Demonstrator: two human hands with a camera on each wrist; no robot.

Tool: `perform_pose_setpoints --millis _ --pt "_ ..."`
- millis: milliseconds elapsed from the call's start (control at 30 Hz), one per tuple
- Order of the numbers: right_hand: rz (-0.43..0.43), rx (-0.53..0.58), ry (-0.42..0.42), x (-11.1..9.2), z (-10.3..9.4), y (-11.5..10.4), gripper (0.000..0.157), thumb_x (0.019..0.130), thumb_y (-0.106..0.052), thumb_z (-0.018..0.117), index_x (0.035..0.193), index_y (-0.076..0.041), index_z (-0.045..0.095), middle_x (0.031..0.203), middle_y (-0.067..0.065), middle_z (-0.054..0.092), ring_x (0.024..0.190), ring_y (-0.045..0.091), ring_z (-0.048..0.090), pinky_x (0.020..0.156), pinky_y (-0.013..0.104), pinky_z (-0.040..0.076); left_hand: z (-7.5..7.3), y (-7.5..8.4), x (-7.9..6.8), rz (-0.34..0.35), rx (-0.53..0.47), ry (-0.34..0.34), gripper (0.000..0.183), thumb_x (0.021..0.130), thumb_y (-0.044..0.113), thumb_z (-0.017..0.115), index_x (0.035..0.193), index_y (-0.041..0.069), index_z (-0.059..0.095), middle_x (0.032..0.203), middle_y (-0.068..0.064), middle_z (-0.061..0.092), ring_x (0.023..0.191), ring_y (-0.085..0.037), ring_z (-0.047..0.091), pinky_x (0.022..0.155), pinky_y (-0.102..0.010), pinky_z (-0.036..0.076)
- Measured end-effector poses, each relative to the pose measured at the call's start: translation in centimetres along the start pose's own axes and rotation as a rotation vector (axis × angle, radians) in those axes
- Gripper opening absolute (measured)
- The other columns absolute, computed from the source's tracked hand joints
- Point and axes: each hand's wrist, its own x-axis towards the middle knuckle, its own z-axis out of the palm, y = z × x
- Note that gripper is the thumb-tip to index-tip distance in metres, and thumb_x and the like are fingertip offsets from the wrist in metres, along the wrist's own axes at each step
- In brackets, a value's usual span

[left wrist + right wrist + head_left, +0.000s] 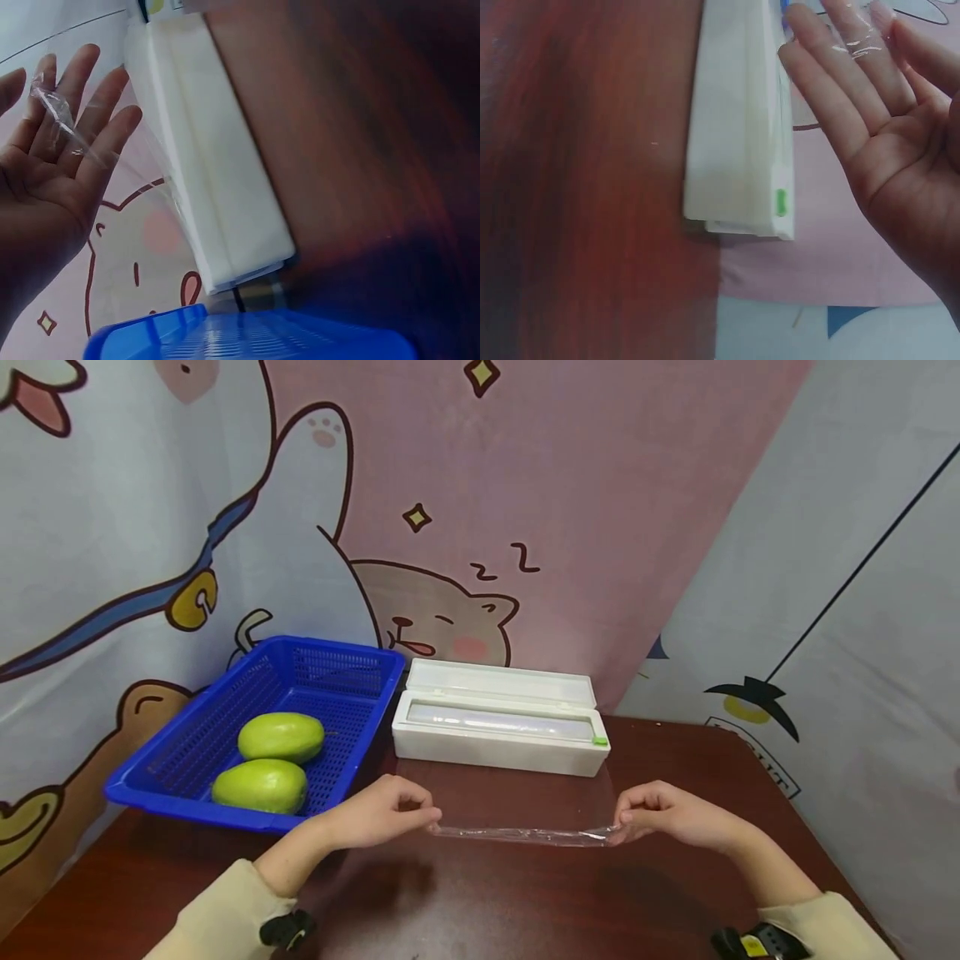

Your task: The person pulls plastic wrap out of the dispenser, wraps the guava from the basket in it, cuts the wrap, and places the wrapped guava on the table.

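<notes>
Clear plastic wrap (525,837) stretches between my two hands in the head view, its gathered front edge running from one to the other. My left hand (382,812) pinches the left corner between thumb and fingers. At the opposite corner, my right hand (671,814) pinches the film the same way. Behind them stands a white wrap dispenser (495,755) with its lid raised, and the film leads back towards it. In the left wrist view, crinkled film lies across the fingers of the left hand (60,165). Shiny film also shows at the fingers of the right hand (900,142).
Left of the dispenser, a blue plastic basket (375,710) holds two green oval fruits (281,737). A small green piece (600,741) sits at the dispenser's right end. All stand on a dark red-brown table (525,902) against a cartoon-printed cloth (585,510).
</notes>
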Motion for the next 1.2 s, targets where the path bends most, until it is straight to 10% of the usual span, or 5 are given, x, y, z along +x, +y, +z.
perform_pose_setpoints --millis 367,600,833,1067,1200 --pt "-0.009 -0.131 -0.102 1.1 2.0 3.0 0.023 0.095 -0.011 0.051 0.087 0.008 0.062 0.095 0.027 0.066 0.092 0.013 0.066 0.081 0.029 0.054 1.9 -1.1 -0.2 0.087 0.179 -0.098 0.025 0.088 0.016 0.061 0.064 0.010 0.058 0.061 0.016 0.048 0.058 0.006 0.039 0.057 -0.012 0.038" --pt "0.026 -0.191 -0.129 1.9 2.7 3.8 0.025 0.093 -0.016 0.056 0.087 0.005 0.068 0.097 0.019 0.070 0.100 0.005 0.062 0.082 0.019 0.051 2.7 -1.4 -0.1 0.046 0.271 -0.202 0.023 0.086 0.016 0.063 0.063 0.010 0.062 0.062 0.015 0.052 0.056 0.006 0.039 0.053 -0.011 0.035" --pt "0.058 -0.296 -0.082 1.6 3.3 4.3 0.013 0.087 -0.011 0.063 0.084 -0.003 0.073 0.101 0.008 0.069 0.102 0.005 0.060 0.082 0.017 0.050 3.1 -2.1 -0.4 -0.001 0.310 -0.260 0.026 0.084 0.019 0.066 0.059 0.013 0.061 0.102 -0.004 0.072 0.113 -0.021 0.061 0.093 -0.024 0.048" --pt "0.111 -0.401 -0.043 1.8 4.2 4.5 0.005 0.076 -0.005 0.069 0.074 -0.008 0.071 0.081 -0.009 0.061 0.076 -0.006 0.053 0.068 0.018 0.051 3.4 -2.7 -0.3 -0.004 0.315 -0.267 0.008 0.082 0.018 0.066 0.075 0.015 0.063 0.081 0.010 0.065 0.073 0.004 0.053 0.066 -0.014 0.044" --pt "0.134 -0.450 -0.005 2.1 4.5 4.3 0.005 0.080 -0.009 0.068 0.076 -0.012 0.068 0.076 -0.013 0.062 0.070 -0.007 0.054 0.063 0.017 0.049 3.7 -2.9 -0.2 0.009 0.365 -0.245 0.015 0.086 0.013 0.060 0.100 0.010 0.066 0.092 0.005 0.068 0.085 -0.003 0.060 0.077 -0.020 0.049"
